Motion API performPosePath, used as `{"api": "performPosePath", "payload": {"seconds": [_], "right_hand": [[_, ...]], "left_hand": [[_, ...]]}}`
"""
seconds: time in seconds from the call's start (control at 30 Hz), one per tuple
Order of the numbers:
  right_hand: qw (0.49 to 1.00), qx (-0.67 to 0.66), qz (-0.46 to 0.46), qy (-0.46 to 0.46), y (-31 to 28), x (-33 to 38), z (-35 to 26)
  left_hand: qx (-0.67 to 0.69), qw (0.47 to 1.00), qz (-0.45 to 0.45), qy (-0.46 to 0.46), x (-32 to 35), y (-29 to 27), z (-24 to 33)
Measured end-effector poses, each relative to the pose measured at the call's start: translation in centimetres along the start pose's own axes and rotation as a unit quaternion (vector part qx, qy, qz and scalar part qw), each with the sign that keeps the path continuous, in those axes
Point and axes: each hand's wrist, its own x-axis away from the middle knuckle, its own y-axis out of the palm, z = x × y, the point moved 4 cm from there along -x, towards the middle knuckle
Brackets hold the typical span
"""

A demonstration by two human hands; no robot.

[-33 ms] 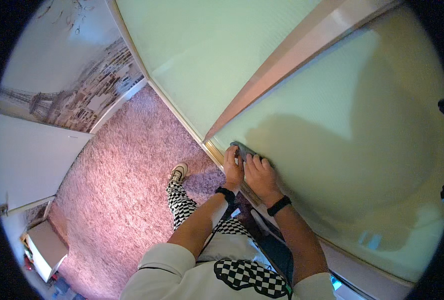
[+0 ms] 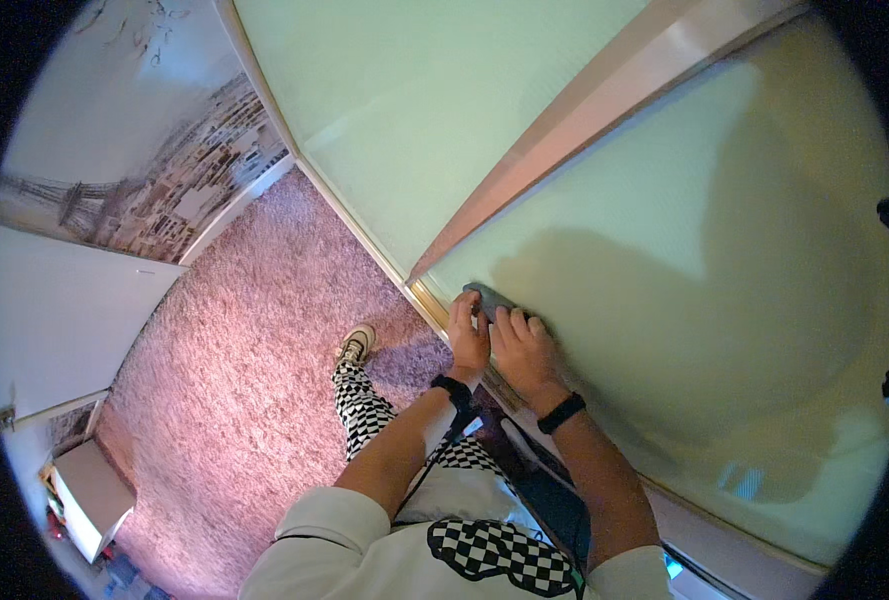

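Both hands are together at the lower edge of a large pale green door panel (image 2: pixel 644 230). A folded grey cloth (image 2: pixel 487 298) lies against the panel under my fingers. My left hand (image 2: pixel 467 335) has its fingers bent round the cloth's left end. Just to its right, my right hand (image 2: pixel 524 352) presses on the cloth with its fingers curled over it. Part of the cloth is hidden behind the fingers. Dark bands (image 2: pixel 562 411) circle both wrists.
A tapering pinkish strip (image 2: pixel 534 150) divides two green panels. A pale frame with a gold track (image 2: pixel 426 303) runs along their lower edge. Pink shaggy carpet (image 2: pixel 234 330) lies at left, below a city-picture wall (image 2: pixel 164 190). A white box-like unit (image 2: pixel 94 500) stands at lower left.
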Motion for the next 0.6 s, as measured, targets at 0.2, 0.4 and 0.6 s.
{"api": "performPosePath", "payload": {"seconds": [0.2, 0.4, 0.6], "right_hand": [[0.983, -0.015, 0.157, 0.099, -12.6, -4.5, 4.6], [0.993, 0.020, 0.096, 0.072, -10.0, -4.7, 3.8], [0.999, -0.037, 0.009, 0.032, -0.5, 2.8, -0.1]], "left_hand": [[0.054, 0.988, 0.063, 0.132, -4.2, -3.0, 12.1], [0.025, 0.991, 0.043, 0.123, -4.6, -2.6, 9.1], [-0.040, 0.996, -0.080, 0.031, 1.0, -0.2, 0.3]]}}
